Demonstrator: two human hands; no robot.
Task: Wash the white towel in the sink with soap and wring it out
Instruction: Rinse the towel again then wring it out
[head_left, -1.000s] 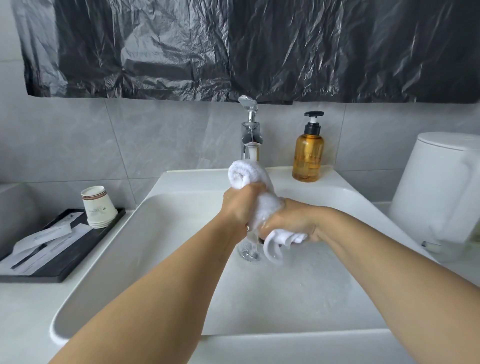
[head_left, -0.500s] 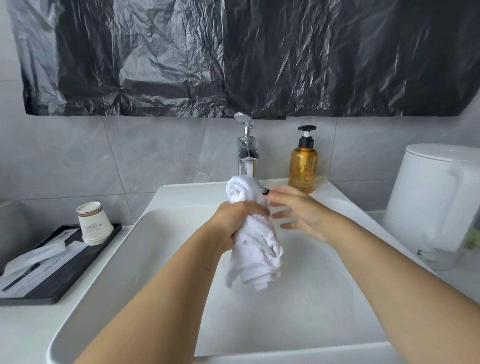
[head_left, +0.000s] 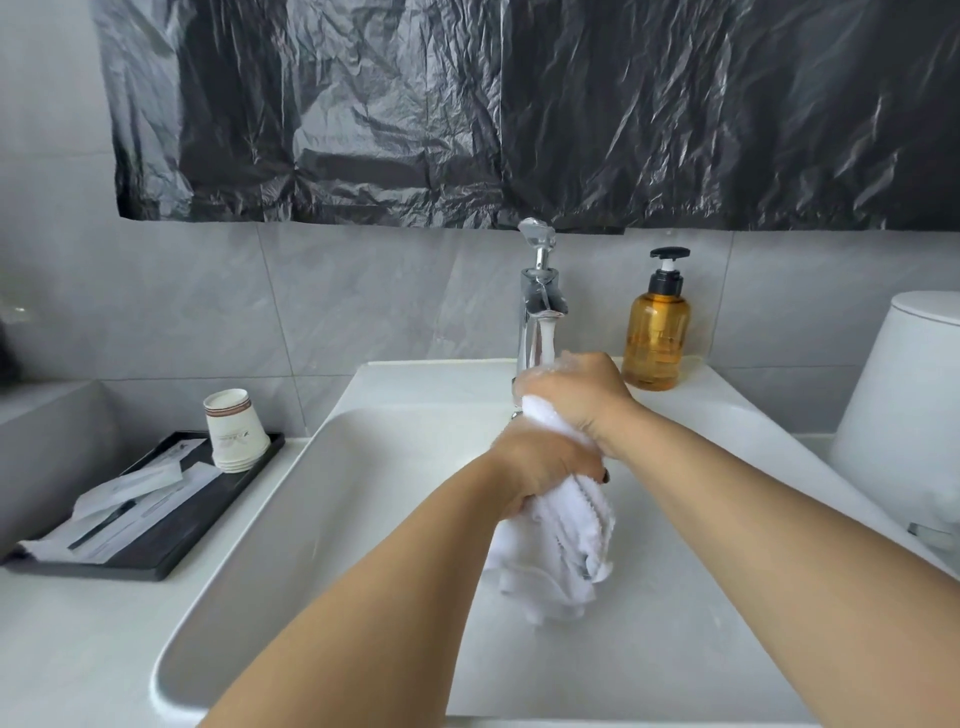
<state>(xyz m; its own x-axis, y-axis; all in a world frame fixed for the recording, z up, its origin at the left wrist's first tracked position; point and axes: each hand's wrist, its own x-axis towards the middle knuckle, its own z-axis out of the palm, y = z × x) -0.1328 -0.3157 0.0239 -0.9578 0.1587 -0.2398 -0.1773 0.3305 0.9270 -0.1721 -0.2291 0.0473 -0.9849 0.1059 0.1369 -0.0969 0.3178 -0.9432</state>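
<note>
The white towel (head_left: 563, 540) is bunched into a thick roll and held upright over the white sink (head_left: 332, 499). My left hand (head_left: 540, 467) grips its middle, and the loose end hangs down below that fist. My right hand (head_left: 576, 395) grips the top end, just under the chrome tap (head_left: 537, 312), where water runs onto the hand. An amber soap bottle (head_left: 657, 338) with a black pump stands on the sink's back ledge, right of the tap.
A stack of paper cups (head_left: 231, 436) and wrapped sachets lie on a black tray (head_left: 171, 540) on the counter at left. A white lidded bin (head_left: 904, 415) stands at right. Black plastic sheeting (head_left: 493, 109) covers the wall above.
My right hand let go of the towel's lower end, lifted away open, and now grips the top end under the running tap. My left hand kept its grip on the towel.
</note>
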